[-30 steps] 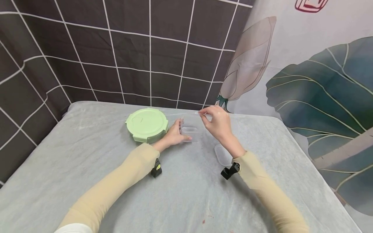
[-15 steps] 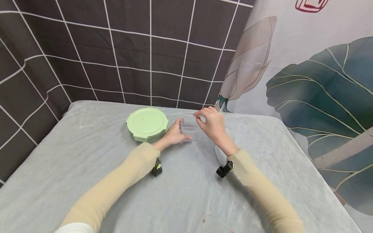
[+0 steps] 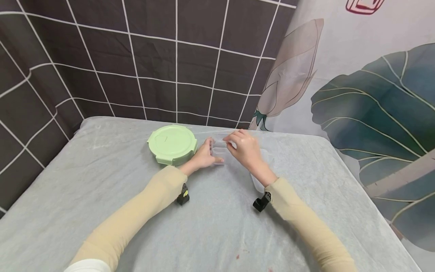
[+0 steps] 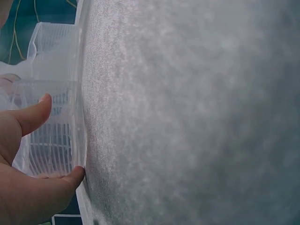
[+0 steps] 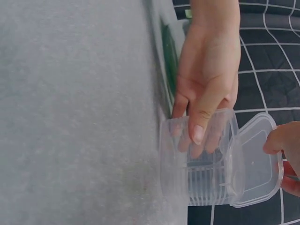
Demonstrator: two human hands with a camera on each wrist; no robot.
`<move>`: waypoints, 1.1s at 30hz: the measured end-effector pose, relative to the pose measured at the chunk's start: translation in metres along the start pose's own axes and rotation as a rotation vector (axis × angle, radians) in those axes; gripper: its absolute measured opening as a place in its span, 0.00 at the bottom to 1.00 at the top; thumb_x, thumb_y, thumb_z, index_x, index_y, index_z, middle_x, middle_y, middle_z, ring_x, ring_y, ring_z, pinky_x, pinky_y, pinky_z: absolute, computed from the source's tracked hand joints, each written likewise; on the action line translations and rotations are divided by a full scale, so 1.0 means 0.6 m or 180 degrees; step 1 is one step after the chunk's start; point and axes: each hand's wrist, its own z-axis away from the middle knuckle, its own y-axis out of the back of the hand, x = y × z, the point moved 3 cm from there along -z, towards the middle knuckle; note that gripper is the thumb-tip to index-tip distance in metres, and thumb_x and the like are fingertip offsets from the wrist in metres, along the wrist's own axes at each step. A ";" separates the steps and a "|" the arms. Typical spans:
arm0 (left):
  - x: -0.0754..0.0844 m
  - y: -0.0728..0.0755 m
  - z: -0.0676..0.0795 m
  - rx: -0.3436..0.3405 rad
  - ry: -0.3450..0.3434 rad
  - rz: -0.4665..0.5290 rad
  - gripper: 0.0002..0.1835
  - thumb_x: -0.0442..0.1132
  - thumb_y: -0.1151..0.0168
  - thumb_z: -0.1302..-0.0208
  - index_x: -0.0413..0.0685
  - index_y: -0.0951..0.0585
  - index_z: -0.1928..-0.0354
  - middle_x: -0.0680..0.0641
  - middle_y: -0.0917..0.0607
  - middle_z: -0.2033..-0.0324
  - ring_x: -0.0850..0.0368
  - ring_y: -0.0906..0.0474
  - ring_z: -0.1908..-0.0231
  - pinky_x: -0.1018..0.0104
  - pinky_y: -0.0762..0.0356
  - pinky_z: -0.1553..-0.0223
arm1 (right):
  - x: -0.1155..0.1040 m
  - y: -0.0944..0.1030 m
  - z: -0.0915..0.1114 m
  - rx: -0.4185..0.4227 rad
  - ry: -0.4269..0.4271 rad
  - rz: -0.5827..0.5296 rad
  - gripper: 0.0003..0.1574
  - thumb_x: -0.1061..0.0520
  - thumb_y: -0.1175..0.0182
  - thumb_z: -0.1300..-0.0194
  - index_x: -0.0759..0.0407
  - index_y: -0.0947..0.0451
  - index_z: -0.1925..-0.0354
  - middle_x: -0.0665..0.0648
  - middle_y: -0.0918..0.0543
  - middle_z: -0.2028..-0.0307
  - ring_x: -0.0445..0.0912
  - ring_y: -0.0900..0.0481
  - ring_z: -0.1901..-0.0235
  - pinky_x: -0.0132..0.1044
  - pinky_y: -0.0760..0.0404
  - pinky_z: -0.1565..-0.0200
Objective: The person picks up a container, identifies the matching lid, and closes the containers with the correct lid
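My left hand (image 3: 204, 155) grips a small clear plastic container (image 5: 201, 180) with ribbed sides, standing on the cloth-covered table. The thumb lies on its near side, and the fingers reach round the far side. My right hand (image 3: 245, 148) pinches the edge of a clear lid (image 5: 258, 161) between thumb and fingers. In the right wrist view the lid is tilted against the container's rim; whether it touches all along is unclear. A second clear box (image 4: 52, 47) stands farther right, partly hidden behind my right forearm in the head view.
A round container with a light green clip lid (image 3: 172, 144) sits just left of my left hand. The grey table cloth (image 3: 210, 226) spreads toward me. A dark wall covering with white grid lines (image 3: 153, 56) hangs behind the table, beside a printed leaf curtain.
My right hand has moved left and slightly down, bringing the lid closer to the container. The left hand keeps its grip in about the same place.
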 end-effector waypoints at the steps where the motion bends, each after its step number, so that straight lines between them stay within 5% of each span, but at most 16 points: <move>1: 0.000 0.000 0.000 -0.0009 0.0010 0.0000 0.50 0.39 0.32 0.52 0.36 0.53 0.33 0.38 0.40 0.35 0.43 0.36 0.38 0.56 0.35 0.38 | -0.001 -0.001 0.002 -0.0027 0.0019 0.0016 0.08 0.62 0.36 0.53 0.51 0.17 0.71 0.48 0.15 0.73 0.44 0.21 0.68 0.35 0.22 0.73; 16: -0.003 -0.002 0.001 -0.0015 0.0096 -0.0051 0.51 0.40 0.31 0.52 0.35 0.54 0.33 0.36 0.41 0.35 0.42 0.37 0.38 0.57 0.35 0.38 | -0.010 -0.013 0.023 -0.0427 0.0036 0.0028 0.08 0.58 0.37 0.51 0.49 0.17 0.68 0.47 0.16 0.69 0.43 0.24 0.65 0.35 0.21 0.72; 33: 0.000 -0.001 -0.006 0.0089 -0.0122 -0.0016 0.48 0.36 0.30 0.56 0.37 0.48 0.35 0.39 0.32 0.41 0.47 0.33 0.40 0.59 0.32 0.40 | -0.015 -0.015 0.028 -0.0475 0.0116 0.0053 0.09 0.56 0.39 0.51 0.49 0.17 0.68 0.46 0.18 0.69 0.42 0.25 0.65 0.34 0.22 0.75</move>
